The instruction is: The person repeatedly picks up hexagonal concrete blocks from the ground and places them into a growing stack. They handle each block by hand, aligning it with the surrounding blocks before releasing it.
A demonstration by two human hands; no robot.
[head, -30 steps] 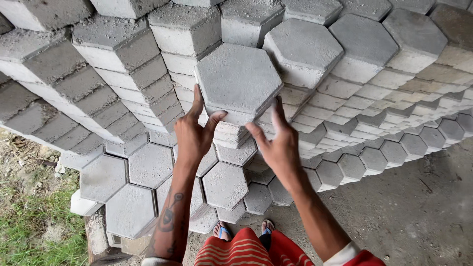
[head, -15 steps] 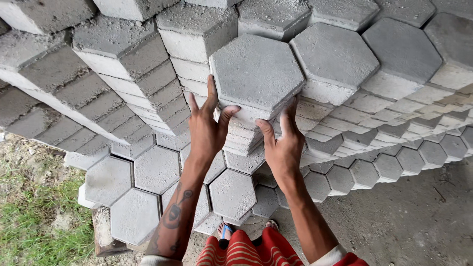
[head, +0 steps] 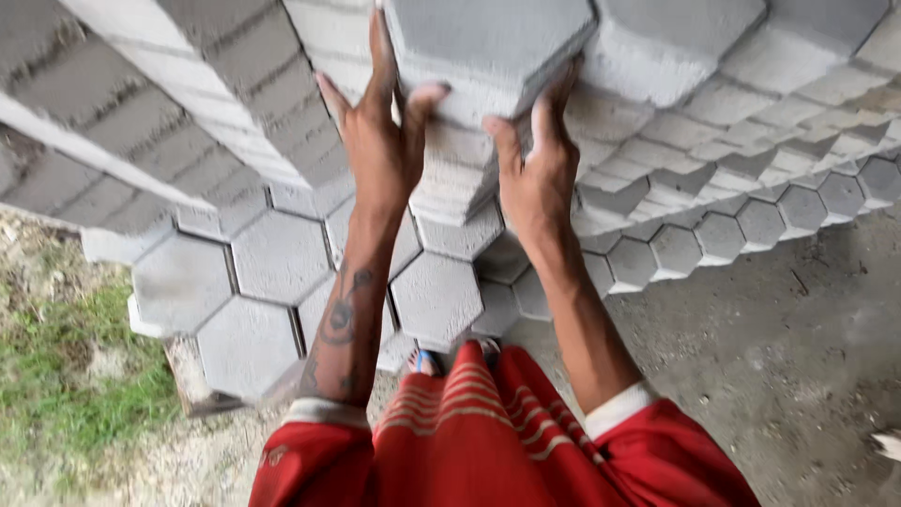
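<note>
I hold a grey hexagonal paving block (head: 488,42) up high in front of me, at the top edge of the view, and both my hands are clamped on its near lower edges. My left hand (head: 380,141) presses against the block's left underside, fingers stretched upward along its side and thumb spread out to the left. My right hand (head: 537,169) grips the right lower corner, fingertips curled over the edge and thumb pointing up toward the middle. The block sits above and between the two hands, its flat top face tilted toward me, and it lies right over the stacked blocks (head: 723,122) that rise in stepped rows across the upper part of the view. Whether it already rests on the stack beneath or hangs just clear of it, I cannot tell. Lower down, a single layer of the same hexagonal blocks (head: 272,263) lies flat, fitted edge to edge. Grass (head: 56,376) grows off to my left, and bare concrete floor (head: 807,347) spreads to my right. My red striped garment (head: 469,432) fills the bottom of the view.
</note>
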